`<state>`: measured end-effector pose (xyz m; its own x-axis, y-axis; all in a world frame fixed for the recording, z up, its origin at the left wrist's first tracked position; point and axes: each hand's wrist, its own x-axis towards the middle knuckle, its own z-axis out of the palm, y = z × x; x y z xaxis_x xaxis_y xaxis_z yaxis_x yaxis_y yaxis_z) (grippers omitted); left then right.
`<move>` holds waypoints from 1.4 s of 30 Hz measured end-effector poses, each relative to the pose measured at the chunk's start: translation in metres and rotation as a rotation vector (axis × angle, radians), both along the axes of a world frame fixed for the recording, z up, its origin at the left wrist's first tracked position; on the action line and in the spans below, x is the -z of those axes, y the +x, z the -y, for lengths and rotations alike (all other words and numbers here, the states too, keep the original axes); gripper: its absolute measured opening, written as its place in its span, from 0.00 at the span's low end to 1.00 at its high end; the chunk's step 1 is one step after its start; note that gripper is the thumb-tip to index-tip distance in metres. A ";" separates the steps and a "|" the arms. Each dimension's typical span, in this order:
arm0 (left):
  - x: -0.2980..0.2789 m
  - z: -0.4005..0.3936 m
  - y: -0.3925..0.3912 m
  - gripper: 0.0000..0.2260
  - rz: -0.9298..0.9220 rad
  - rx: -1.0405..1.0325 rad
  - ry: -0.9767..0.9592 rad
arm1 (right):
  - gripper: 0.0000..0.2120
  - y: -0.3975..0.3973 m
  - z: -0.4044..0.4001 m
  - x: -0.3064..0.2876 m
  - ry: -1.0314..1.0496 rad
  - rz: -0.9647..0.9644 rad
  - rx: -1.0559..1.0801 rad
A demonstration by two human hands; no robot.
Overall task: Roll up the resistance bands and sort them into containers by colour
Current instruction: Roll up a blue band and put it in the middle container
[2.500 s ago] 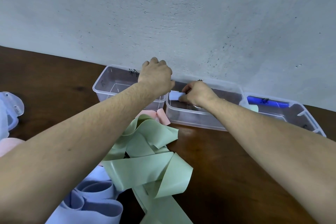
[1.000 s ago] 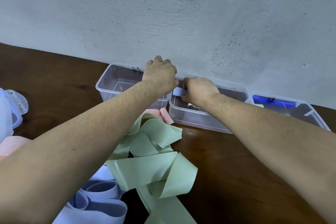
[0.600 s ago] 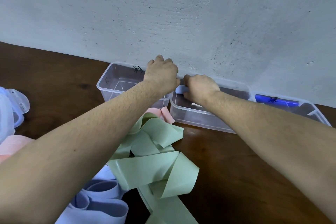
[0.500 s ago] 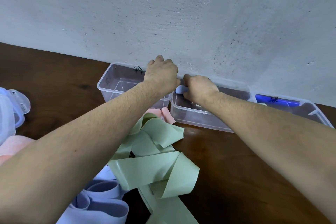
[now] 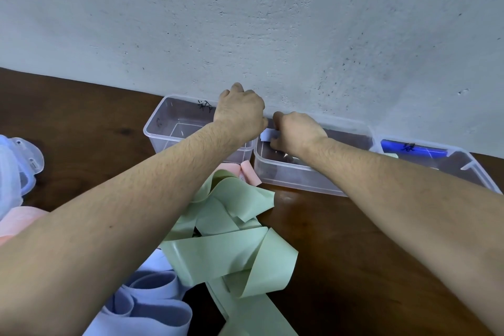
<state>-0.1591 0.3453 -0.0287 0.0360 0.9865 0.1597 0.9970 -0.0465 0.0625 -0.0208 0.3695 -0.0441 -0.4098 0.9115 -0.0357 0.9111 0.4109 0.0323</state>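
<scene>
My hands have crept back toward the wall over the last couple secs. The small pale blue roll was out over the front of the middle bin; now it's up near the back-left corner, so I reckon it's about to be dropped in w/ its colour.

L to R: left hand is a clenched fist resting on the rim between the left bin and the middle bin; can't tell if it grips anything. Left bin looks bare inside, black scribble on its back wall. Right hand pinches the roll, fingers curled round it, just over the middle bin. Right bin holds a dark blue roll.

Loose green band, pink band & pale blue band lie unrolled on the table, so lots left.
</scene>
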 end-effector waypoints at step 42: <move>-0.015 0.063 0.016 0.09 0.305 0.095 0.315 | 0.11 0.037 0.067 -0.045 0.155 -0.295 -0.055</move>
